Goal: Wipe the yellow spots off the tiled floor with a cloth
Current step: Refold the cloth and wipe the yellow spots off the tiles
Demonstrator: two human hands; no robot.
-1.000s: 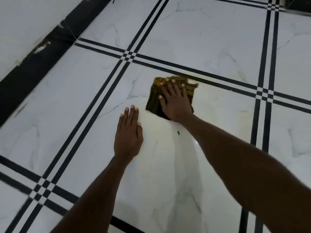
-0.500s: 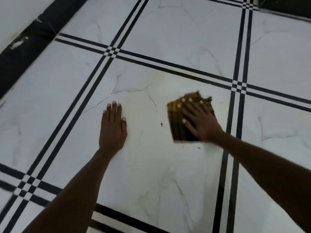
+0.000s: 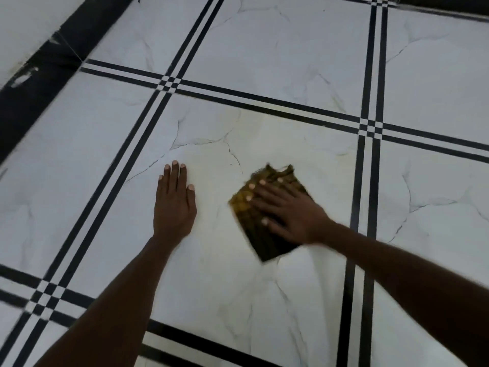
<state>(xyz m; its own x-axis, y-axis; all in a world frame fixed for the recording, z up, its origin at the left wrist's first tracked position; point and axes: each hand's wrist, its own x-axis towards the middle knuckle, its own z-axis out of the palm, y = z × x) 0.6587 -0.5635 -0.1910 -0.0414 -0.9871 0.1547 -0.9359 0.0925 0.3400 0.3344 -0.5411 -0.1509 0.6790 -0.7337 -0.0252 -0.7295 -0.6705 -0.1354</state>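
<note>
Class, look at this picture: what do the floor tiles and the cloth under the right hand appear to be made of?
Floor tiles: probably glazed ceramic or polished marble; white, grey veins, slight sheen, black border lines.
Cloth: soft woven fabric, dark with yellowish stripes, folded flat with a frayed edge; its fibre cannot be told.
</note>
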